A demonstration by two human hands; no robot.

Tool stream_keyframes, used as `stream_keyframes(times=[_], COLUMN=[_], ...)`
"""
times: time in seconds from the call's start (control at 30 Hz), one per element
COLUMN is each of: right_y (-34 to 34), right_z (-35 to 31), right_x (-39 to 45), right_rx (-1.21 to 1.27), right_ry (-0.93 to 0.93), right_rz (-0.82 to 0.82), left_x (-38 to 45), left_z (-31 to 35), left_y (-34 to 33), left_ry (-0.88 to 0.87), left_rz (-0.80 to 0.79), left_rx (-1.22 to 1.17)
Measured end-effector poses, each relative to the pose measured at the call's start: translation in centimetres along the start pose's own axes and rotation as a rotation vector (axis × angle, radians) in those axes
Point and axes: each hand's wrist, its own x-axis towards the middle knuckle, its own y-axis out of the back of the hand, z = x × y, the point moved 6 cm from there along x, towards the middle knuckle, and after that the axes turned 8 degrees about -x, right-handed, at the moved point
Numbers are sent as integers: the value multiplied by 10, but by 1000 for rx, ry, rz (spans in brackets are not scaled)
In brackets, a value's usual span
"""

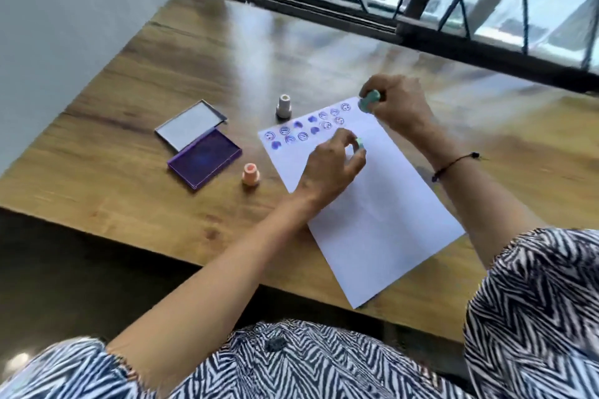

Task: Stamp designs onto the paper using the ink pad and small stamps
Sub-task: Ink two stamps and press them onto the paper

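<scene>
A white paper sheet (382, 220) lies slanted on the wooden table (162, 81), with two rows of purple stamped faces and hearts (304, 129) along its far edge. My right hand (398, 104) grips a green stamp (369, 100) above the sheet's far right corner. My left hand (334, 165) hovers over the paper and pinches a small green piece (359, 142), likely a cap. The open purple ink pad (204, 160) with its lid (191, 123) folded back sits left of the paper.
A grey stamp (284, 106) stands beyond the paper's far left corner. An orange stamp (250, 175) stands between the ink pad and the paper. A window with black bars (405, 10) runs along the table's far edge; a wall is at left.
</scene>
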Motion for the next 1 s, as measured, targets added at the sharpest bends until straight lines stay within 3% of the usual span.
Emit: stream_keyframes(times=[0.23, 1.0], right_y=[-33, -51], right_z=[4, -1], right_x=[10, 28], right_rx=[-137, -298], right_ry=[71, 253], right_rz=[-113, -209], left_x=[-3, -2], left_z=[-10, -16], left_y=[-9, -9], left_ry=[-17, -23], left_rz=[-9, 30], left_rx=[99, 76])
